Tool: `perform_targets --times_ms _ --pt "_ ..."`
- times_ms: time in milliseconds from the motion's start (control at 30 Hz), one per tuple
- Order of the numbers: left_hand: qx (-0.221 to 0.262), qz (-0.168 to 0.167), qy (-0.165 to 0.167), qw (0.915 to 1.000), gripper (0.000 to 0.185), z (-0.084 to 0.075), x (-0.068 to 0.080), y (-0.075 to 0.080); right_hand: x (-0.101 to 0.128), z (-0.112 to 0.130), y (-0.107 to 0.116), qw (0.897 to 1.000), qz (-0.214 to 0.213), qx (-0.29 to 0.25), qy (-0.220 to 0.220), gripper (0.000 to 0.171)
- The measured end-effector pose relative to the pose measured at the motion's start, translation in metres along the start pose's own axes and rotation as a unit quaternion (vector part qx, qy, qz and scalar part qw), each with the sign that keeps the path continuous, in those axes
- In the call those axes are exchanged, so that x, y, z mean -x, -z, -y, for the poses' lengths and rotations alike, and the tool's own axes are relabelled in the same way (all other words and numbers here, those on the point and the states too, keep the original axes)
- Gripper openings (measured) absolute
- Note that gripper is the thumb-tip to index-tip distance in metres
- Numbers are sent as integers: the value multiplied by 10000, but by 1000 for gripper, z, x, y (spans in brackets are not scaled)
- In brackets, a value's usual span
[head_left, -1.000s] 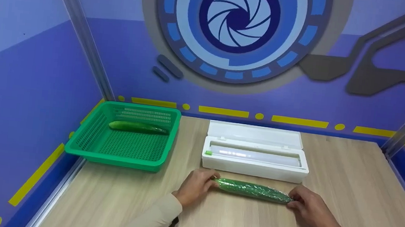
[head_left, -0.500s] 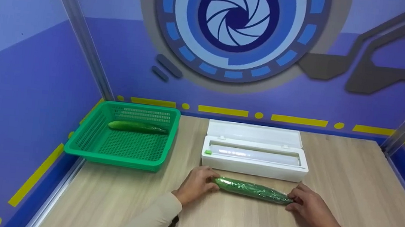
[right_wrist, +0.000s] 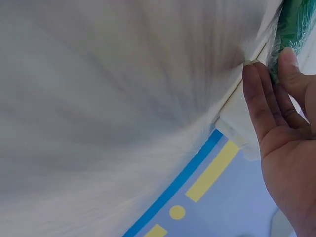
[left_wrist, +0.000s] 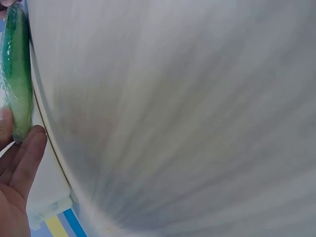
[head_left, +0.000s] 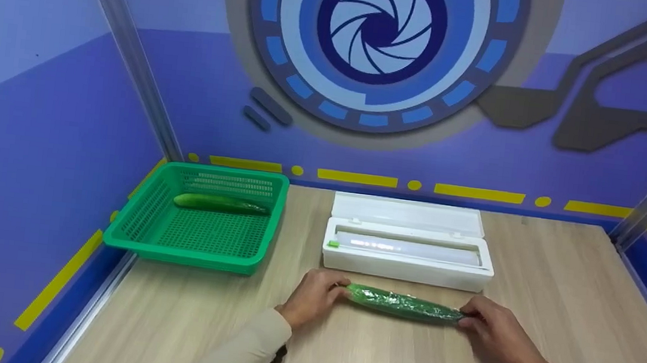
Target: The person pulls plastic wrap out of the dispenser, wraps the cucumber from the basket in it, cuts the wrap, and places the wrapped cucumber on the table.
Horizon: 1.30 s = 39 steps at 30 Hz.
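No text, label, brand, number or sign can be read in any view.

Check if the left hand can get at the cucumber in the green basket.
Likely yes, once the left hand releases the wrapped cucumber: nothing covers the other cucumber in the green basket.

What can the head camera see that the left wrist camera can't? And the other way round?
Only the head view shows the green basket, the other cucumber lying in it, and the plastic wrap roll.

Only the left wrist view shows the palm side of the left hand.

Both show that hand pinching one end of the wrapped cucumber, and at least part of the white box.
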<state>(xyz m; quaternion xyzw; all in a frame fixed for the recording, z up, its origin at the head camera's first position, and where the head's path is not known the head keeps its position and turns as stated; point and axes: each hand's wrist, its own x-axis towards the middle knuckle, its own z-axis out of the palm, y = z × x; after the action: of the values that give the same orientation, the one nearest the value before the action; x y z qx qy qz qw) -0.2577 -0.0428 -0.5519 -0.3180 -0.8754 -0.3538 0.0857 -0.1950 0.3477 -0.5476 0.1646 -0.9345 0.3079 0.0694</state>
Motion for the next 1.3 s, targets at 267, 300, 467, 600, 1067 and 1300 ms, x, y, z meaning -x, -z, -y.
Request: perform_targets --times_ms 267,300,467,600,1067,1300 --pt "-93 136 58 9998 29 0 0 2 -1 0 -2 9996 -130 128 192 25" --pt "-95 111 18 9999 28 1 1 1 -1 0 -3 9992 -222 185 271 25" --pt "-99 43 -154 9998 17 3 -1 -2 -1 -1 -2 9971 -428 451 432 20" --pt "-173 66 -203 9996 10 4 -1 -6 0 -4 2 9987 -171 468 144 19" --pt "-730 446 -299 9959 29 -19 -9 -25 15 -27 24 9975 85 684 149 20" --pt "-757 340 -469 9954 22 -31 -18 -41 24 -42 35 9955 -215 868 303 23"
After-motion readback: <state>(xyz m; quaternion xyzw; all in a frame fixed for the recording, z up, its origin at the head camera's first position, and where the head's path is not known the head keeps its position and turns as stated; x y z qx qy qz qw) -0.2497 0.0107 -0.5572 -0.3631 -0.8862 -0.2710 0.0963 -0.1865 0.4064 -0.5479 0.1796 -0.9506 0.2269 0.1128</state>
